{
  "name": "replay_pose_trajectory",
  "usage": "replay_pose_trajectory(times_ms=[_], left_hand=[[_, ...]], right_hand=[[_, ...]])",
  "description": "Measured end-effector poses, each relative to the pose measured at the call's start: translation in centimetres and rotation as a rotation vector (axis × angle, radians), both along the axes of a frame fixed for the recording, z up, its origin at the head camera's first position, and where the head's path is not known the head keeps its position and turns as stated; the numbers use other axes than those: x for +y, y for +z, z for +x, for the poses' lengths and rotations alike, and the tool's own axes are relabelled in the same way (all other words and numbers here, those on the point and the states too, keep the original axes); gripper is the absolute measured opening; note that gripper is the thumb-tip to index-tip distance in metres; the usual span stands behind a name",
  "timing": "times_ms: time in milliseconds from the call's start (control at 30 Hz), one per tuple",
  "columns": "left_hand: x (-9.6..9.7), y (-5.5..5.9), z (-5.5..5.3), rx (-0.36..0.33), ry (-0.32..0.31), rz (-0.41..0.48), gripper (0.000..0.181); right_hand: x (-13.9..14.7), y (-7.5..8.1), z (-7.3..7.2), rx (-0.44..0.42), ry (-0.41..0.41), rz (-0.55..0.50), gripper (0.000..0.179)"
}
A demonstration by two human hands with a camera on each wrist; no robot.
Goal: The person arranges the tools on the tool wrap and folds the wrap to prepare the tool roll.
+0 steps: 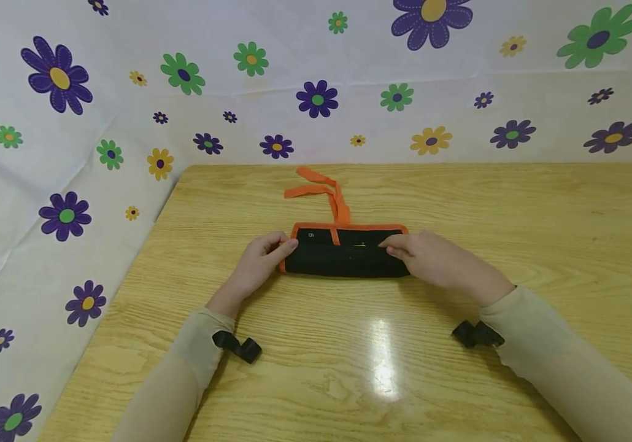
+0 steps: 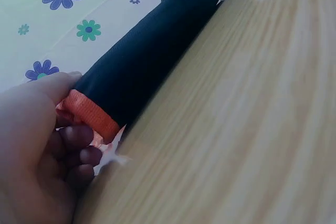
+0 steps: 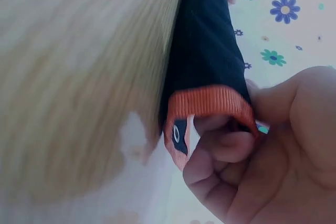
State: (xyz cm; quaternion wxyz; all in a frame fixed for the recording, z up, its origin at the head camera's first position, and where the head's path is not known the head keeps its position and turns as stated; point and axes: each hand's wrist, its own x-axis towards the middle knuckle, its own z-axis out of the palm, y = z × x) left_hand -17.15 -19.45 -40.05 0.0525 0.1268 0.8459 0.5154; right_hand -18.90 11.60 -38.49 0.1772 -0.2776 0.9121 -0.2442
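Observation:
A black fabric roll-up pouch (image 1: 343, 263) with orange edging lies partly rolled on the table. An orange tie strap (image 1: 340, 205) spreads from its far edge in two tails. My left hand (image 1: 261, 261) grips the left end, with the thumb on top and curled fingers beneath the orange trim (image 2: 97, 116). At the other end my right hand (image 1: 432, 258) pinches the fabric, and its fingers curl into the open end of the roll (image 3: 207, 51). A small white mark shows on the black panel near the left. What lies inside the roll is mostly hidden.
The pouch is on a wooden table (image 1: 515, 221) with a glare spot near the front. Behind it and at the left hangs a white cloth (image 1: 283, 37) printed with flowers. Each wrist wears a small black camera mount (image 1: 237, 345) over a pale sleeve (image 1: 548, 350).

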Motion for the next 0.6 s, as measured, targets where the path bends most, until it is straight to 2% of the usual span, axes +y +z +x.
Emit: replay_pose_trajectory(times_ms=[67,100,167,267,300,367,433,500,600], left_hand=[[0.1,0.0,0.0,0.011,0.014,0.006,0.019],[0.1,0.0,0.0,0.018,0.022,0.008,0.016],[0.1,-0.2,0.0,0.044,0.028,0.007,0.013],[0.0,-0.6,-0.2,0.081,0.027,0.029,0.011],[-0.2,-1.1,-0.4,0.089,0.030,0.035,0.011],[-0.5,-2.0,-0.8,0.096,0.036,0.056,0.011],[-0.8,-2.9,-1.2,0.097,0.047,0.069,0.011],[-1.1,-3.8,-1.7,0.095,0.056,0.068,0.012],[-1.1,-3.9,-1.7,0.090,0.062,0.056,0.014]], right_hand=[[0.0,0.0,0.0,0.004,0.005,-0.005,0.033],[0.0,0.0,0.1,0.036,0.017,-0.019,0.032],[0.0,-0.2,0.0,0.143,0.054,-0.072,0.029],[-0.1,-0.4,0.1,0.359,0.136,-0.154,0.021],[-0.2,-0.4,0.1,0.421,0.159,-0.173,0.018],[-0.2,-0.3,0.2,0.482,0.192,-0.177,0.014],[-0.1,-0.1,0.5,0.474,0.200,-0.134,0.020],[0.1,0.2,0.7,0.449,0.204,-0.078,0.038],[0.2,0.5,0.9,0.421,0.208,-0.004,0.057]])
